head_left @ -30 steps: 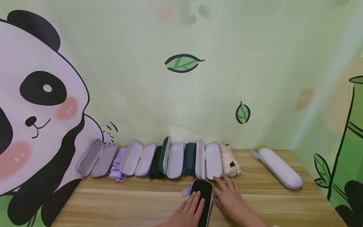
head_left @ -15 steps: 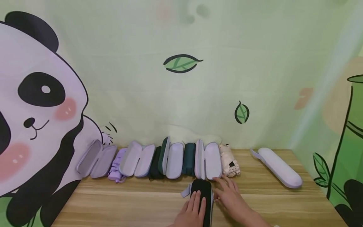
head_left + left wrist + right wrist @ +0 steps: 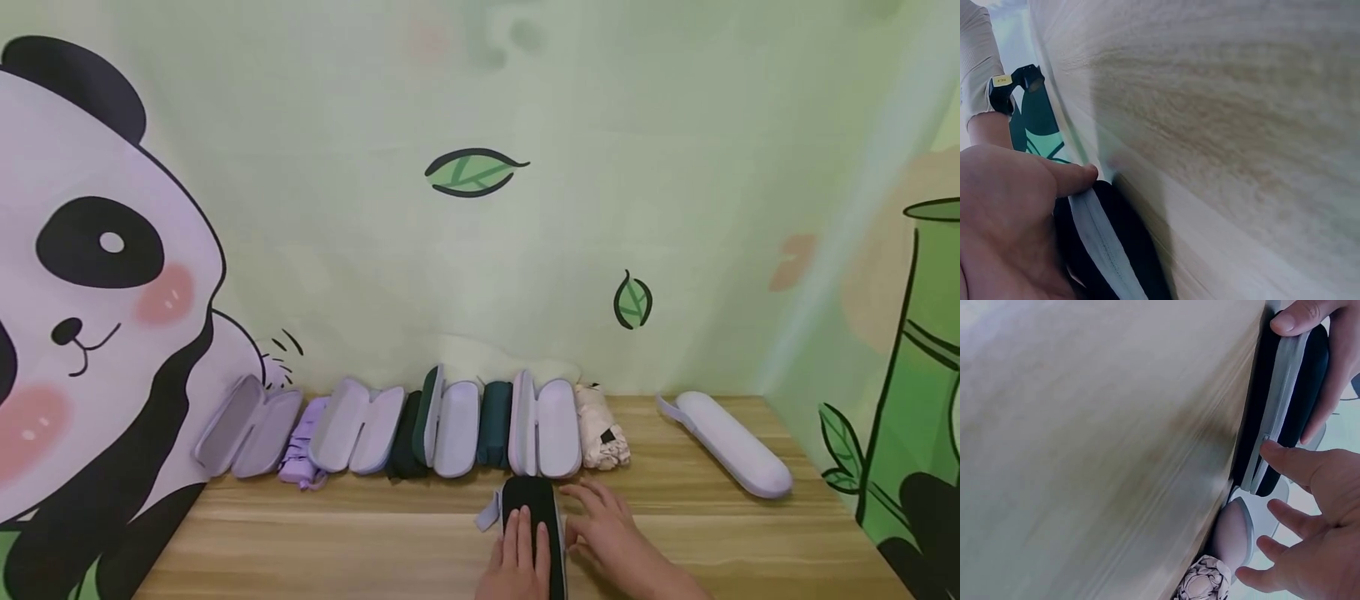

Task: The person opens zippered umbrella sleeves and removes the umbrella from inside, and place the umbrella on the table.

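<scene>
A long black zip case [image 3: 534, 500] lies on the wooden table, with a light strap loop [image 3: 489, 512] at its far left corner. My left hand [image 3: 517, 554] holds it, fingers laid along the top and thumb [image 3: 1291, 322] at the zipped side. In the right wrist view, the zip [image 3: 1285, 381] runs along that side as a grey band. My right hand [image 3: 611, 533] pinches the zip pull; its thumb tip covers that spot, and the other fingers are spread. Grey zip and black fabric also show close under my left hand in the left wrist view.
Several open, grey-lined cases [image 3: 457, 429] stand in a row at the back, with folded umbrellas between them: purple [image 3: 303, 446], black [image 3: 408, 437], teal [image 3: 495, 425] and cream [image 3: 600, 429]. A closed lavender case [image 3: 731, 446] lies at the right. A printed panda backdrop [image 3: 375, 250] rises behind.
My right hand has shifted slightly nearer to me along the zipped side. My left hand has slid a little right with its fingers still on the case. The view has turned slightly.
</scene>
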`<state>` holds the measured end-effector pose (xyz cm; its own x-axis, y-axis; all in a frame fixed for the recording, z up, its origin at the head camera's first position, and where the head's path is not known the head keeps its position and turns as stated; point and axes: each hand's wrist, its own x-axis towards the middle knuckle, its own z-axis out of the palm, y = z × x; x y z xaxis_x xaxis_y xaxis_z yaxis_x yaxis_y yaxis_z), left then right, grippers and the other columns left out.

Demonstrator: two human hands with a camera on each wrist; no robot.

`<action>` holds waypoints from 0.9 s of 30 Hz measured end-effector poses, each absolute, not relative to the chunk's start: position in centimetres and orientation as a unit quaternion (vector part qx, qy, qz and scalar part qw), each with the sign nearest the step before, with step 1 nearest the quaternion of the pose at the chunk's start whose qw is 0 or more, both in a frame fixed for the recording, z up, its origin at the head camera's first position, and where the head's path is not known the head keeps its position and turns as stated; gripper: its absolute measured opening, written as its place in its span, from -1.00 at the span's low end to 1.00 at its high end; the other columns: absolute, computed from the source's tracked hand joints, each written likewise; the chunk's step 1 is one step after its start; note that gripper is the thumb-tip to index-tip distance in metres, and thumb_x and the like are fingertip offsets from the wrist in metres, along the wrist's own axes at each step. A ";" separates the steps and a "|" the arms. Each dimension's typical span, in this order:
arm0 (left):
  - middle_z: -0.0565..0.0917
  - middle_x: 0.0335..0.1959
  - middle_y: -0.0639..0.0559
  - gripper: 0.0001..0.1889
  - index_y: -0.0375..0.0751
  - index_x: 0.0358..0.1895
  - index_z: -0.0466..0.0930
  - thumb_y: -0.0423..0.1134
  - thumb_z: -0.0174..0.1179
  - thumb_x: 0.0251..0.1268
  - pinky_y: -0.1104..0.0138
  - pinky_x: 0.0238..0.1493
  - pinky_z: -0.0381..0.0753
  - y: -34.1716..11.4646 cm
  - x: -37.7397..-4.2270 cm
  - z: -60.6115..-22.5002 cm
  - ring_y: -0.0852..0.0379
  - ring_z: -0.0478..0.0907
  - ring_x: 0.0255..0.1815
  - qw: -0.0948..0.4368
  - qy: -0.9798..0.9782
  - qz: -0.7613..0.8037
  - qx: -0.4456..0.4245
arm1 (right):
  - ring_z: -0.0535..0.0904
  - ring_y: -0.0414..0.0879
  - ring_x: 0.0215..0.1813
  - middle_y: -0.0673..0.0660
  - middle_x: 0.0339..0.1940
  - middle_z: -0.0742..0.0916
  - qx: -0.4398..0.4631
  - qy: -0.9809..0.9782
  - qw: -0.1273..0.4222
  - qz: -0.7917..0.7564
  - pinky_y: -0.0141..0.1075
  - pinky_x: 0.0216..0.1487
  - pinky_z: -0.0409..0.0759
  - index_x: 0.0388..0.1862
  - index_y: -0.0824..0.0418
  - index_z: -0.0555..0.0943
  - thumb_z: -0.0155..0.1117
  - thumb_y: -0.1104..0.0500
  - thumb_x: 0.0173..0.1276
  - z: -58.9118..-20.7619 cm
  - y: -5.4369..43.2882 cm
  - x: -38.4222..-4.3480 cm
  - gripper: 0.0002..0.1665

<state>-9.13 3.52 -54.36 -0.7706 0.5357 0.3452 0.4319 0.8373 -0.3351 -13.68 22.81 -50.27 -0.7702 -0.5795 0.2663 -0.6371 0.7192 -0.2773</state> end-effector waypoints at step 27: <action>0.63 0.14 -0.31 -0.61 -0.32 0.08 0.67 -0.12 0.03 0.45 0.19 0.08 0.60 6.5 -9.5 -53.8 -0.12 0.61 0.17 0.292 -0.923 0.138 -0.209 | 0.46 0.24 0.26 0.24 0.23 0.61 0.375 -0.910 0.096 0.148 0.22 0.11 0.50 -0.52 -0.10 0.60 0.55 0.20 0.17 -50.4 24.6 -13.4 -0.72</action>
<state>-9.51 6.47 -53.79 -0.7420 0.4655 0.4824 0.3046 0.8751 -0.3760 -13.40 24.55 -50.41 -0.6998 -0.6546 0.2860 -0.7115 0.6744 -0.1974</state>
